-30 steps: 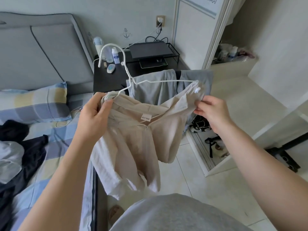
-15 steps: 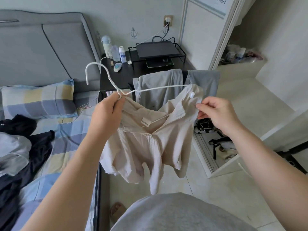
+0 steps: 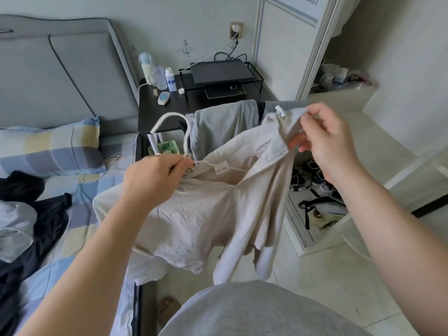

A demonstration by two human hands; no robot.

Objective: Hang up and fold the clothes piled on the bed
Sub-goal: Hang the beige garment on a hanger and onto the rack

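Note:
A cream zip-up jacket [image 3: 208, 214] hangs in the air in front of me, its zip partly open and its sleeves dangling. A white plastic hanger [image 3: 169, 124] sits inside its neck, hook pointing up and left. My left hand [image 3: 152, 178] grips the hanger at the base of the hook together with the jacket's collar. My right hand [image 3: 324, 144] pinches the jacket's right shoulder edge, lifted high near a white toggle. On the checked bed [image 3: 72, 190] at the left lie dark clothes [image 3: 43, 219] and a pale garment [image 3: 14, 229].
A black bedside table [image 3: 164, 112] holds bottles, a remote and a black device on a wire rack. Grey garments [image 3: 225, 122] hang behind the jacket. An open wardrobe [image 3: 315, 214] with shoes and bags stands at the right. The floor is pale tile.
The hanger's hook has tipped lower and my left hand has dropped with it. My right hand has lifted the jacket's right shoulder higher, and the jacket has spread wider.

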